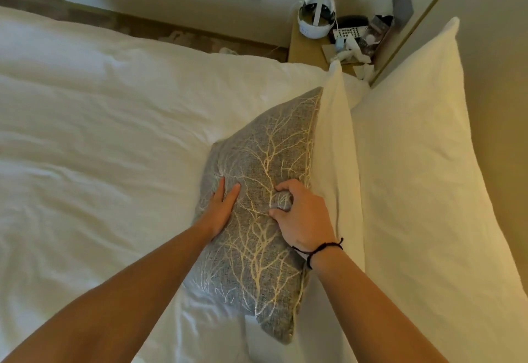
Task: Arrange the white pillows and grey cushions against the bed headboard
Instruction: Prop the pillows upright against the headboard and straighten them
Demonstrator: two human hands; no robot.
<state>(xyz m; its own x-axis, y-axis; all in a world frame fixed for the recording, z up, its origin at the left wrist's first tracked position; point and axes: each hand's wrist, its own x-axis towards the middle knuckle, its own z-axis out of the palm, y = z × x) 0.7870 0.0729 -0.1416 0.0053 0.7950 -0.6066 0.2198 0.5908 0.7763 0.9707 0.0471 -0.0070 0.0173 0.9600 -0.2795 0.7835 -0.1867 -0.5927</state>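
A grey cushion (pixel 265 162) with a gold branch pattern leans against a white pillow (pixel 334 148) on the bed. Behind that stands a second, larger white pillow (pixel 414 162) against the headboard (pixel 497 91) at the right. My left hand (pixel 221 208) lies flat on the cushion's left face, fingers together and pressing. My right hand (pixel 300 214) pinches a bunch of the cushion's fabric near its top edge; a dark cord bracelet is on that wrist. Only one grey cushion shows.
A rumpled white duvet (pixel 114 134) covers the bed to the left. A wooden bedside table (pixel 308 48) beyond the pillows holds a white headset (pixel 315 16), a remote control and small clutter. Patterned carpet and a white wall lie behind.
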